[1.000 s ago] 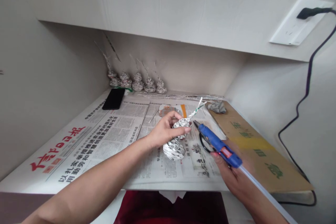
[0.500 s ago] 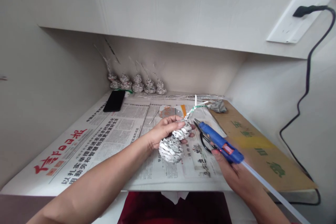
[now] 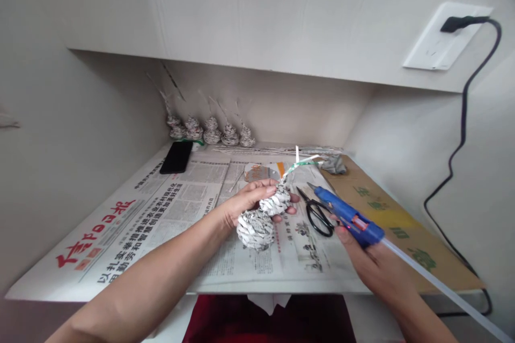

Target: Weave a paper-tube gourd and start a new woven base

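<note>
A white worktop [image 3: 322, 285] spans the alcove, most of it covered with newspaper [image 3: 161, 214] that bears large red characters at the left. A flat piece of brown cardboard [image 3: 438, 241], printed in green and crossed by yellow tape, lies along the right side. A bundle of thin paper strips [image 3: 277, 150] runs along the back. The right hand [image 3: 366, 257] grips a blue glue gun [image 3: 346, 214] over the cardboard's near left part, nozzle aimed up and to the left, a long translucent glue stick [image 3: 438, 284] trailing from its rear. The left hand [image 3: 253, 198] is closed around the upper lobe of a woven paper gourd [image 3: 256, 229], thumb on top. The gourd is above the middle of the newspaper, tilted, its twisted stem and loose ends pointing up and right, apart from the nozzle. Five similar gourds [image 3: 212, 131] stand in a row at the back left. In front of them lies a black phone [image 3: 176, 157]. Black-handled scissors [image 3: 319, 220] lie between gourd and gun. Beside the cardboard's far end sits a crumpled grey wad [image 3: 333, 164].
</note>
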The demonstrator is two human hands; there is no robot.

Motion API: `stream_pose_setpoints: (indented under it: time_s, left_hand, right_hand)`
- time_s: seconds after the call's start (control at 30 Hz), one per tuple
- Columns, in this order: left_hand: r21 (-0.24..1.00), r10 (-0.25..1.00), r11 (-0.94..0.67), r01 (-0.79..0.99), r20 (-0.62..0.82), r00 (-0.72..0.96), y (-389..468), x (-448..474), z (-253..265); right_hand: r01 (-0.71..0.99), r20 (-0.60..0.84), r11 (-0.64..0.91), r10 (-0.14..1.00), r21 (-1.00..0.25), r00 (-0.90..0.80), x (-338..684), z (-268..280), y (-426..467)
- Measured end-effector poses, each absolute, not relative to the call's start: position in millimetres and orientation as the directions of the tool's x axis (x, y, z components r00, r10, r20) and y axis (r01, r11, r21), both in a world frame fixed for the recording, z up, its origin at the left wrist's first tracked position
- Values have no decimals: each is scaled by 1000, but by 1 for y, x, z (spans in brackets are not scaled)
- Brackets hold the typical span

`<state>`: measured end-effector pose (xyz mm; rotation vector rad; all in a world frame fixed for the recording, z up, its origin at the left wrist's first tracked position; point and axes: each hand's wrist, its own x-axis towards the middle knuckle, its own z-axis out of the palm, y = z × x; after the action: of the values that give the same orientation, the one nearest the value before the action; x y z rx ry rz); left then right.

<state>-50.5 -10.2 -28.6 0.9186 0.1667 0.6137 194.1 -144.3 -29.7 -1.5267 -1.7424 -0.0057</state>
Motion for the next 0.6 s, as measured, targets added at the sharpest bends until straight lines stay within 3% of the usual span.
stream_pose_setpoints:
  time_s: [0.2, 0.37, 0.47, 0.53, 0.6]
  left_hand:
    - [817, 511, 452, -357, 91, 855, -11, -51, -30]
    - [840, 463, 438, -319, 93, 881, -13, -53, -27]
    - [841, 594, 367, -396, 116, 796, -8, -53, -26]
    - [852, 729, 256, -456, 139, 670, -2, -53, -25]
    - [884, 825, 107, -455, 177, 537, 6, -55, -26]
  right_hand:
    - [800, 459, 303, 887, -517, -40, 176, -21, -151]
    - [827, 518, 208, 848, -522, 114, 180, -25, -139]
    - [894, 585, 139, 796, -427, 156, 205, -24, -136]
    - [941, 566, 75, 813, -329, 133, 229, -21, -135]
    - [949, 483, 38, 867, -314, 125, 256, -17, -134]
